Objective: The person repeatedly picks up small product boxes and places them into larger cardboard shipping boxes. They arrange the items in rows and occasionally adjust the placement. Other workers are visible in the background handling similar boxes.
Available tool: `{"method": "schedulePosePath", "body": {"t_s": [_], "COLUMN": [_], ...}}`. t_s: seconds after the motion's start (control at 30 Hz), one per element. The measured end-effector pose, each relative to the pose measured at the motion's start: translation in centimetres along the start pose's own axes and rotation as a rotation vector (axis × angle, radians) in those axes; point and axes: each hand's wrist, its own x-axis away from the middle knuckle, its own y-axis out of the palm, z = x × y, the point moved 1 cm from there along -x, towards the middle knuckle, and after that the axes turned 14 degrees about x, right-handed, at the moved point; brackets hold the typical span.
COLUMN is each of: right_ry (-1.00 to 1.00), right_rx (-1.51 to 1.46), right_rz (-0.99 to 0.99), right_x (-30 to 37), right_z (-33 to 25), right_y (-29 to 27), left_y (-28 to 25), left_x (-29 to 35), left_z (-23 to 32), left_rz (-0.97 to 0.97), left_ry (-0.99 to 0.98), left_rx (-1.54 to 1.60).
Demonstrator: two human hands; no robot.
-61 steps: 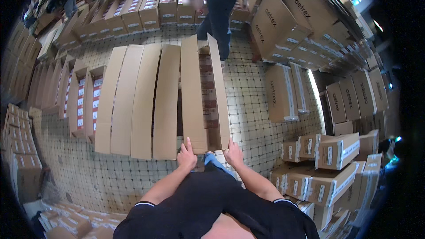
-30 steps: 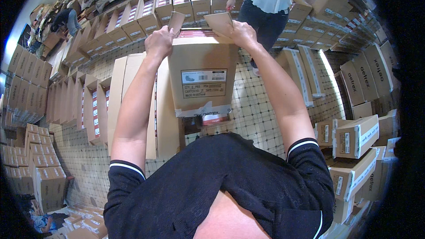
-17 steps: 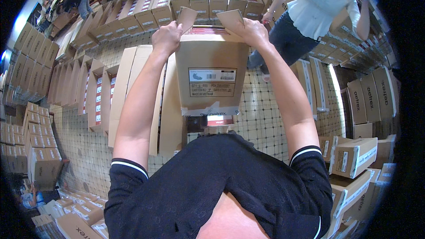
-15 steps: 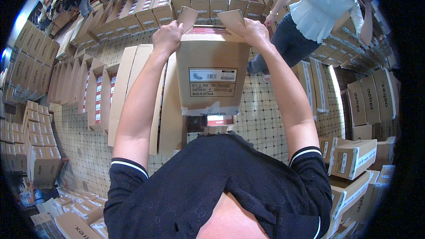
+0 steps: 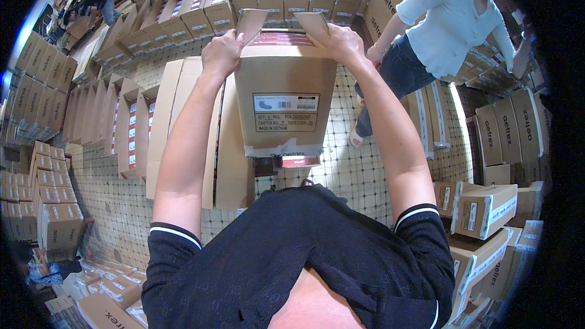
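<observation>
A tall brown carton (image 5: pixel 285 72) with a printed label hangs upright in front of me, tape along its lower edge. Its top is open, and red shoe boxes (image 5: pixel 283 38) show inside. My left hand (image 5: pixel 222 55) is closed round its left side flap (image 5: pixel 251 24). On the other side, my right hand (image 5: pixel 345 44) grips the right flap (image 5: pixel 313 26). Both flaps stick up at a slant. Just under the carton's lower edge shows a red and white shoe box (image 5: pixel 298 161); what carries it is hidden.
Open cartons of shoe boxes (image 5: pixel 269 0) curve along the far side. Large cartons (image 5: pixel 180 128) stand close on my left, stacked ones (image 5: pixel 484 210) on my right. A person in a white top (image 5: pixel 448 30) is at the far right; another person (image 5: pixel 100 5) bends over far left.
The carton and both my hands have shifted slightly left in the picture, my grip unchanged. The person in the white top has changed pose, with one foot now showing farther forward.
</observation>
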Motion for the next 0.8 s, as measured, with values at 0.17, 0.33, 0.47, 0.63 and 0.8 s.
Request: {"method": "schedulePosePath", "body": {"t_s": [0.17,0.33,0.47,0.63,0.8], "right_ry": [0.02,0.016,-0.005,-0.065,-0.134], "right_rx": [0.018,0.028,0.002,-0.028,-0.027], "right_rz": [-0.033,-0.036,-0.063,-0.067,-0.035], "right_x": [1.6,3.8,5.2,7.3,10.9], "right_z": [-0.3,-0.8,-1.0,-1.4,-1.4], "right_y": [0.0,-0.2,-0.2,-0.1,1.7], "left_y": [0.2,0.6,0.7,0.7,1.6], "left_x": [1.5,3.6,5.5,8.1,12.4], "left_z": [-0.1,-0.8,-1.1,-1.1,-1.7], "left_rz": [-0.001,-0.025,-0.019,-0.039,-0.065], "left_ry": [-0.002,-0.006,0.0,-0.052,-0.108], "left_rx": [0.036,0.051,0.066,0.116,0.144]}}
